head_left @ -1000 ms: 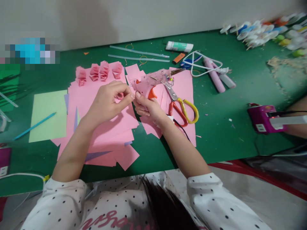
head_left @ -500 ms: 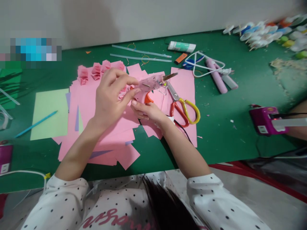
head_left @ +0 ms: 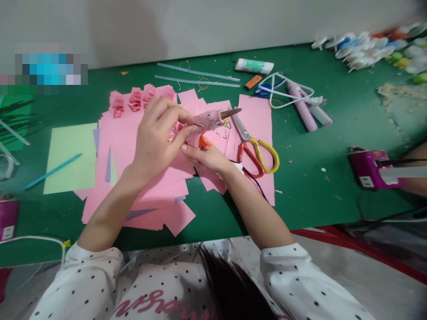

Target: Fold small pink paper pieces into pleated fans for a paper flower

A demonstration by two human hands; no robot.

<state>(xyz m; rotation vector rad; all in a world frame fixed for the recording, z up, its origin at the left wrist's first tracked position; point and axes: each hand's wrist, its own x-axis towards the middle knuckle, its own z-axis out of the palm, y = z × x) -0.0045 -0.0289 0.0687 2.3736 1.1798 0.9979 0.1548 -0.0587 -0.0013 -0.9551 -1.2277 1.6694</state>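
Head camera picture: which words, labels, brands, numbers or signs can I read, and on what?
Nothing can be read with certainty.
Shirt: pink script, partly behind hair; unclear.
Tube: label print too small.
Right purple box: white patch's marks too small.
Left purple box: likewise.
Glue gun: no readable lettering.

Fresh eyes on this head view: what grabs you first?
The pink glue gun in the middle, held in the right hand, with the left hand at its rear end. Next, the scissors with red and yellow handles, just right of the right hand. Then the pleated pink paper pieces along the far edge of the pink sheets.
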